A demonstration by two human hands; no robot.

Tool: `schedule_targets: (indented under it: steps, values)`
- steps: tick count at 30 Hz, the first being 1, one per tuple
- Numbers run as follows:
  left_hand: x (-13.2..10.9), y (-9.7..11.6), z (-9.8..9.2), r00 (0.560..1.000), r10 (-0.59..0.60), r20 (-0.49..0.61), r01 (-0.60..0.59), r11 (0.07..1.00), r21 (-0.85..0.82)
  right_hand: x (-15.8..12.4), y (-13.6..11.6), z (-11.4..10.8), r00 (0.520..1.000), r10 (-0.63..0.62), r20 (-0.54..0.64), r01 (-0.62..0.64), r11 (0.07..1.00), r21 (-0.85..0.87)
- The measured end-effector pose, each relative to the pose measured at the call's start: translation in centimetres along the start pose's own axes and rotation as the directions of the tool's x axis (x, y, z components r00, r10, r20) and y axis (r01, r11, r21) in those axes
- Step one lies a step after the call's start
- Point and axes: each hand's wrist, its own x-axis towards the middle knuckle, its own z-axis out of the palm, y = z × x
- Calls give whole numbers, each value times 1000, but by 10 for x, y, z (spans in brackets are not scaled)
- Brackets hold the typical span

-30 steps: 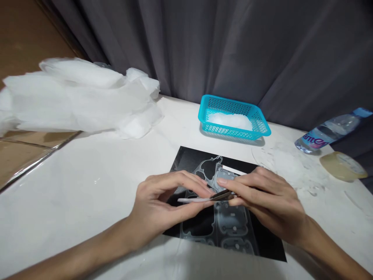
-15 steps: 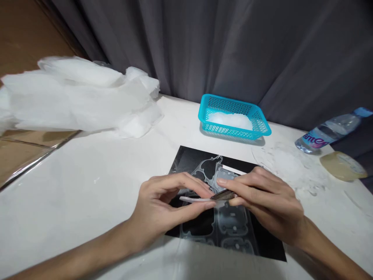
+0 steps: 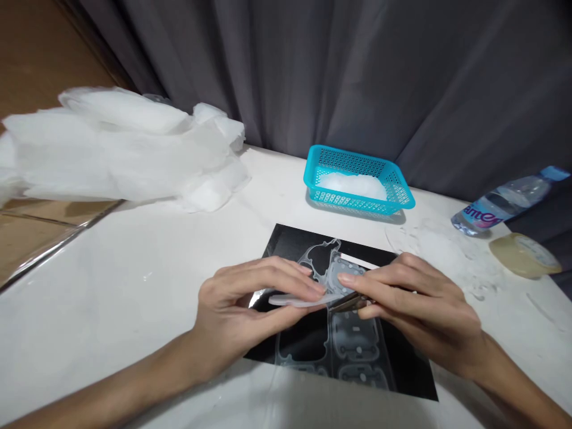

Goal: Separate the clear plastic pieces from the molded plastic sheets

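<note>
Between the thumb and fingers of my left hand [image 3: 245, 301] is a thin, translucent white plastic piece [image 3: 286, 301], held nearly edge-on. My right hand [image 3: 422, 298] grips a small pointed dark metal tool [image 3: 346, 304]; the fingers hide much of it, so its exact kind is unclear. The tool's tip is at the right end of the plastic piece. Beneath both hands lies a black mat [image 3: 409, 363] bearing a clear moulded plastic sheet [image 3: 356, 339] with plate-shaped outlines and cut-out openings.
A blue basket [image 3: 357, 205] with white pieces inside stands behind the mat. White scraps [image 3: 447, 253] lie at right, near a water bottle [image 3: 496, 205] and a yellowish tub [image 3: 522, 255]. White plastic bags [image 3: 120, 149] are heaped at left, before a grey curtain [image 3: 357, 71].
The plastic piece has been turned and now shows more of its flat face. My right hand and the tool have shifted slightly right; the left hand has moved slightly left.
</note>
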Motion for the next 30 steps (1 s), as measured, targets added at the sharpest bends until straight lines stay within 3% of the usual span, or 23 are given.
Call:
schedule_targets:
  steps: [6,25,30]
  values:
    - [4,2,0,998,44,34,-44,999,-5,3,1,1,1000,5,12,-5,1000,26]
    - [-3,0,-1,999,-31,20,30,999,9,1,-5,6,997,-14,-73,15,1000,10]
    - [-3,3,3,1000,22,-11,-22,998,62,-1,-4,8,999,-7,-35,7,1000,17]
